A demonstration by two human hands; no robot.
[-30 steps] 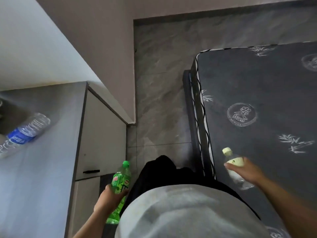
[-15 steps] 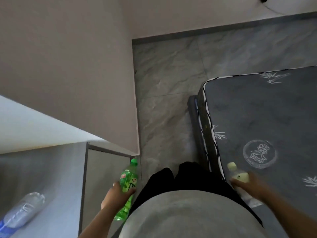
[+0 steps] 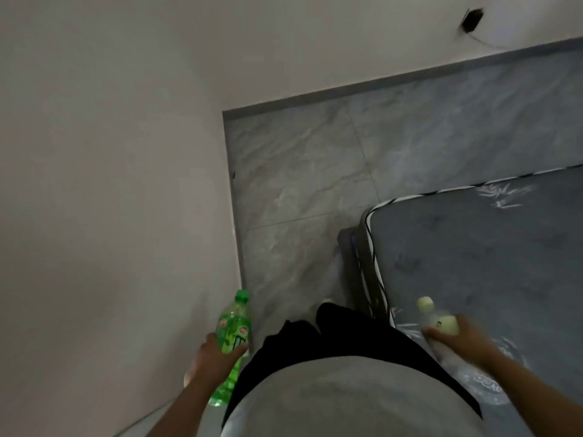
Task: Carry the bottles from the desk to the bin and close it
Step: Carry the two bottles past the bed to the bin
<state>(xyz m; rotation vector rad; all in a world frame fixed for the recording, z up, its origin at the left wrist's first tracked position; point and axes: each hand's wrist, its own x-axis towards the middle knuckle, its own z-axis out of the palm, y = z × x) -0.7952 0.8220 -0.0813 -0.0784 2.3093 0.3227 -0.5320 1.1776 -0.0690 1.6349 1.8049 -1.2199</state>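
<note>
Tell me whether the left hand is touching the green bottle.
Touching. The head view shows the left hand wrapped around the green bottle at its label, fingers closed on it.

Dim room: pale wall (image 3: 110, 184), grey marbled floor (image 3: 315, 190), dark patterned mattress (image 3: 489, 247).

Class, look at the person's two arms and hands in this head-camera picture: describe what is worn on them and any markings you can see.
Both forearms are bare: no sleeve reaches the part of either arm in view. The left hand and right hand wear no gloves. No watch, bracelet or ring shows, though the picture is dim and slightly blurred. The light grey top covers the body only.
</note>
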